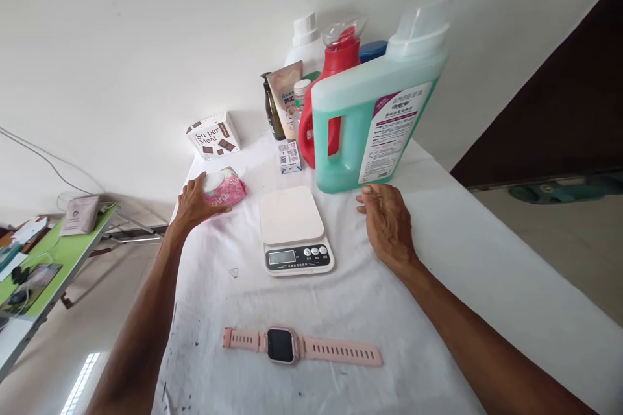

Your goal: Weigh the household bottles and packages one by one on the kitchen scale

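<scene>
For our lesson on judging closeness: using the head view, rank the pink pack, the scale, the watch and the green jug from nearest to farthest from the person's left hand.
1. Pink pack: under the left hand, touching it.
2. Scale: just right of that hand, mid-table.
3. Watch: near table edge, below the scale.
4. Green jug: far right, at the back, by the right hand.
Watch and jug are fairly close to call.

Pink tissue pack (224,188), soft, white top panel, lying flat at ten o'clock of the table; white kitchen scale (294,229) just right, unloaded.
</scene>
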A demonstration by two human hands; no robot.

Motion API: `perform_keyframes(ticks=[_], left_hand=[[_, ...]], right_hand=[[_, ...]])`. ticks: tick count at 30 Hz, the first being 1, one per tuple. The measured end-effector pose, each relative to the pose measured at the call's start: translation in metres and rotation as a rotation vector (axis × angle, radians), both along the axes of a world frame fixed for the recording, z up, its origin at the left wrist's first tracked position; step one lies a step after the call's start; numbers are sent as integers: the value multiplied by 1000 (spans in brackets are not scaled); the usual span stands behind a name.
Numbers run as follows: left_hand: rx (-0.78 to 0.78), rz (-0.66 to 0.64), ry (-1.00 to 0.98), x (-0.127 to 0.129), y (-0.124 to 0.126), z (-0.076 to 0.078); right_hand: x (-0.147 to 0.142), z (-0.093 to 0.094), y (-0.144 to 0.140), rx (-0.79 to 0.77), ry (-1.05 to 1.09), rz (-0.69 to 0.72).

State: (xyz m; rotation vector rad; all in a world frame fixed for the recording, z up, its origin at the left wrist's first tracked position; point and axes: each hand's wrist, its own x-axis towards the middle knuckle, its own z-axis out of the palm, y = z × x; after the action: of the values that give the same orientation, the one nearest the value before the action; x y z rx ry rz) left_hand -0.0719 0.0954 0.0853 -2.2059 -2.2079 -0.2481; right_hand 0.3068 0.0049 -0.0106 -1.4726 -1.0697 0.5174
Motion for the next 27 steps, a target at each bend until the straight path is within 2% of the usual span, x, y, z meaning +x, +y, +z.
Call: perform_keyframes(ticks=[5, 8, 16, 18, 20, 22, 27], left_hand=[[-50, 2, 28, -2, 14, 5], [-60, 16, -18, -2, 13, 7], [235, 118, -189, 4, -29, -17], [287, 188, -304, 6, -42, -18], [322, 221, -412, 9, -52, -12], [346, 164, -463, 16, -60, -1], [283, -148, -455, 55, -68, 30]], right_hand=[[0, 3, -2, -30, 0, -1], [0, 4, -2, -41, 8, -3], [0, -2, 1, 13, 4, -8], [0, -4, 2, 27, 0, -9], [0, -5, 3, 37, -4, -9], [0, -5, 4, 40, -7, -9], [0, -5, 3, 21, 1, -10]])
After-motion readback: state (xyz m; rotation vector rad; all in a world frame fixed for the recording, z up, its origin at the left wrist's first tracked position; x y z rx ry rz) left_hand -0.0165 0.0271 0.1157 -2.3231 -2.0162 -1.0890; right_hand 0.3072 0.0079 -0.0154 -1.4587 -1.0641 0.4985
